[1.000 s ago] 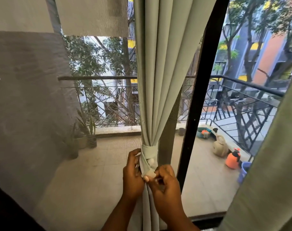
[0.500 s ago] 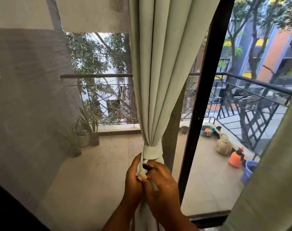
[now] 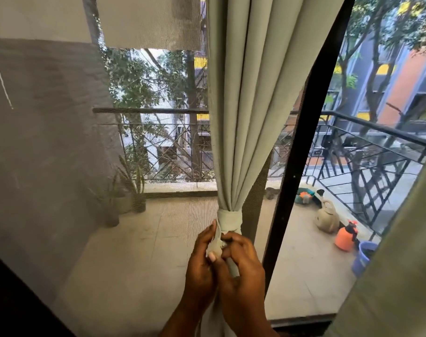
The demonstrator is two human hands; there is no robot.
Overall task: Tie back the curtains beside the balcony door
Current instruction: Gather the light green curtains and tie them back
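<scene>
A pale grey-green curtain (image 3: 251, 98) hangs in the middle of the view, gathered into a narrow bunch low down. A tie-back band (image 3: 229, 218) of the same cloth wraps round that bunch. Just below the band, my left hand (image 3: 200, 263) and my right hand (image 3: 241, 271) meet and pinch the band's loose end between their fingertips. The curtain's lower part is hidden behind both hands. A second curtain (image 3: 396, 251) of the same colour fills the right edge.
A black door frame (image 3: 302, 132) stands right of the gathered curtain. A mesh screen (image 3: 61, 154) covers the left opening. On the balcony floor sit potted plants (image 3: 131, 190), a beige watering can (image 3: 327, 218), an orange sprayer (image 3: 345, 235) and a blue bucket (image 3: 364, 257).
Both hands have closed in together on the tie-back's loose end below the band, and the band now sits snug round the bunch. The view has tilted slightly.
</scene>
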